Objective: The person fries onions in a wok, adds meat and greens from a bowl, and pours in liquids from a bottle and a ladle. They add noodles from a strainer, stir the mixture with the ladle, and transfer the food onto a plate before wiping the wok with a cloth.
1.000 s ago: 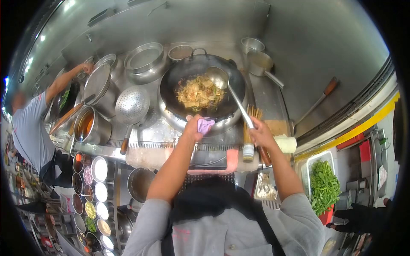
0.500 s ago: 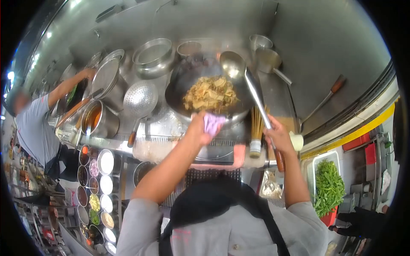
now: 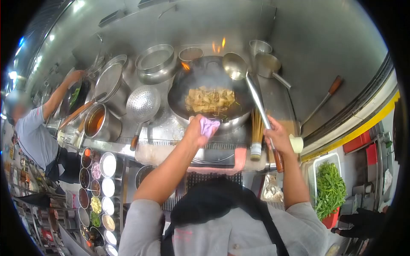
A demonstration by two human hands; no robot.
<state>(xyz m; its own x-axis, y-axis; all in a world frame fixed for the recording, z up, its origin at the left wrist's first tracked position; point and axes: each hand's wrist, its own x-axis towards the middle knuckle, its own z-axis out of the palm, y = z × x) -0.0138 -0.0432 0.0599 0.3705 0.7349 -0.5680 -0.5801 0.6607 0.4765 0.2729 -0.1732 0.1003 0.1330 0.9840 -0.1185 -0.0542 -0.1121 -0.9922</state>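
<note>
My left hand [image 3: 195, 131] is closed round a folded purple cloth [image 3: 209, 126] at the near rim of a dark wok [image 3: 178, 94]. The cloth hides the part of the rim under my fingers. Steaming slices of pale brown food [image 3: 210, 101] lie in the wok's near half. In my right hand [image 3: 278, 135] is the long handle of a steel ladle [image 3: 235, 67]. Its bowl hangs at the wok's far right edge, apart from the food. Small orange flames [image 3: 223, 42] show behind the wok's far rim.
Left of the wok lies a perforated skimmer [image 3: 143, 104], beside a pot of orange-brown liquid [image 3: 96, 122]. A bamboo brush [image 3: 256, 132] and a saucepan [image 3: 268, 65] are on the right. Leafy greens [image 3: 329, 190] fill a white basket. A co-worker [image 3: 38, 130] stands at far left.
Flames have appeared at the wok's far side. The food has shifted into a more compact heap in the wok. Both hands keep their grips, and the ladle has barely moved.
</note>
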